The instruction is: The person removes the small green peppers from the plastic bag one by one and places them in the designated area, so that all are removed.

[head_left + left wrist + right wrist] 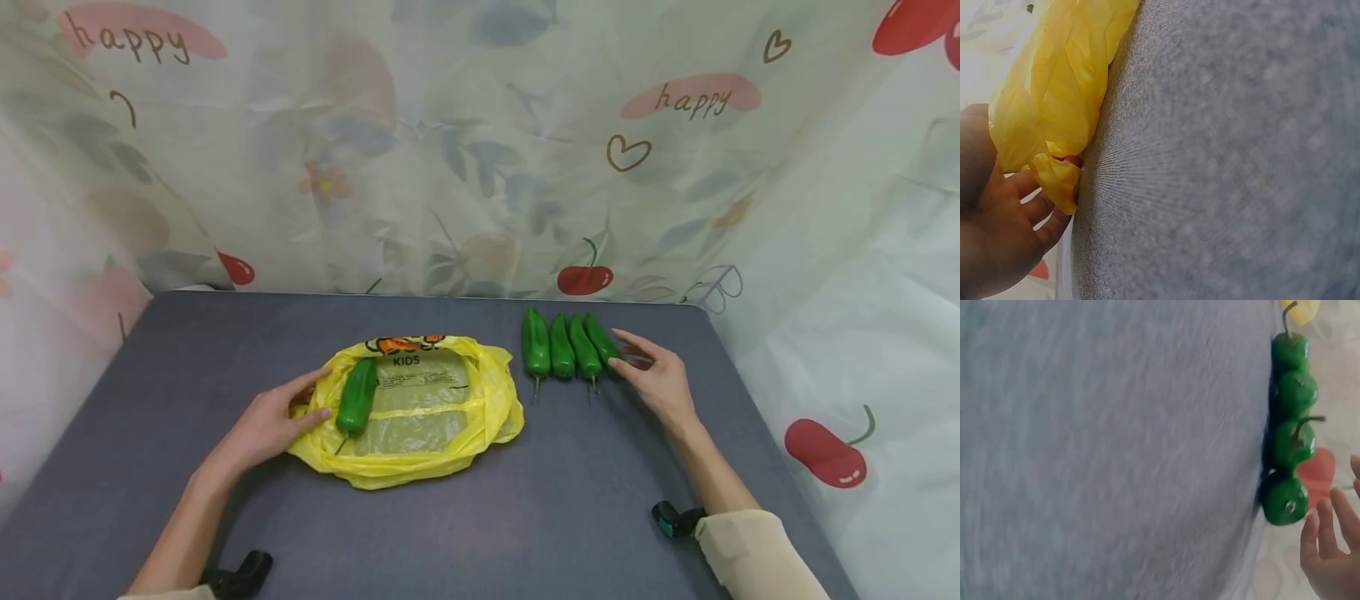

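A yellow plastic bag (498, 400) lies with its mouth spread wide on the table, and one green chili pepper (357, 398) rests inside at its left. My left hand (270, 421) holds the bag's left rim between thumb and fingers; in the left wrist view, yellow folds hide part of those fingers. Right of the bag, several green peppers (561, 348) lie side by side in a row. Beside the rightmost pepper (602, 342) is my right hand (662, 383), fingers loosely bent and thumb close to it. Whether the thumb touches is unclear.
The dark grey table (480, 542) ends at a back edge just behind the peppers. A patterned curtain (420, 167) hangs behind and at both sides. Black wrist straps (677, 518) sit on both forearms.
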`<state>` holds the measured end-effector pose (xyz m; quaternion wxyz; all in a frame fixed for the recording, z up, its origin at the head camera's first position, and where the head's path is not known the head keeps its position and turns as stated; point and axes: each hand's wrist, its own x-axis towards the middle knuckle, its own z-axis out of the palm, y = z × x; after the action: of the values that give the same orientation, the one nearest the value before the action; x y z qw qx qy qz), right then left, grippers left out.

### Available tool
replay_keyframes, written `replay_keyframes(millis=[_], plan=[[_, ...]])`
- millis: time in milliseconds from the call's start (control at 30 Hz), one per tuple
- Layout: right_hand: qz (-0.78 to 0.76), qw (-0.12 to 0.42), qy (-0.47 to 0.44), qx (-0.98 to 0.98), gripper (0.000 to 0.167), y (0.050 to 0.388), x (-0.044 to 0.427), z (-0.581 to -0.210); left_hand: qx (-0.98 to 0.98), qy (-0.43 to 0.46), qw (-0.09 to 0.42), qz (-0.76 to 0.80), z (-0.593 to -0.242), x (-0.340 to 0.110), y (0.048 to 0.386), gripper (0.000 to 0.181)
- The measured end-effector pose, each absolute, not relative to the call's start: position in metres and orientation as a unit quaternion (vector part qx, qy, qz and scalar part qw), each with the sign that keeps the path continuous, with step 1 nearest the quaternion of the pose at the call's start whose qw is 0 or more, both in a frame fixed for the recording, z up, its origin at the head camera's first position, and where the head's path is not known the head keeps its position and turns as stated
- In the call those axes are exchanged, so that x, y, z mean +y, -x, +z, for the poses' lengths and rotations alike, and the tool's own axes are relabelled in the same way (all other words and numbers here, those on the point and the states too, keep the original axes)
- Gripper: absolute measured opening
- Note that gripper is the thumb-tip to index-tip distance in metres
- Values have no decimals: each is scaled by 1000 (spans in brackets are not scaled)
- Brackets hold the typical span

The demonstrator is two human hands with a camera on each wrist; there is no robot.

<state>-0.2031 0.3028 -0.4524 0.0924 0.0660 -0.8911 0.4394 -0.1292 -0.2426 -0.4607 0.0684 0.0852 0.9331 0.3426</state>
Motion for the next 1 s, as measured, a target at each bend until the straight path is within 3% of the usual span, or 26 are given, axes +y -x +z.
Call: replay_keyframes(millis=[633,1000], plan=[[543,49,-143,-826,45,185,234,-446,934,-83,50,345,-466,-242,125,63],[564,19,-182,-805,42,165,180,-414,935,-85,45,342,-464,-241,127,62]])
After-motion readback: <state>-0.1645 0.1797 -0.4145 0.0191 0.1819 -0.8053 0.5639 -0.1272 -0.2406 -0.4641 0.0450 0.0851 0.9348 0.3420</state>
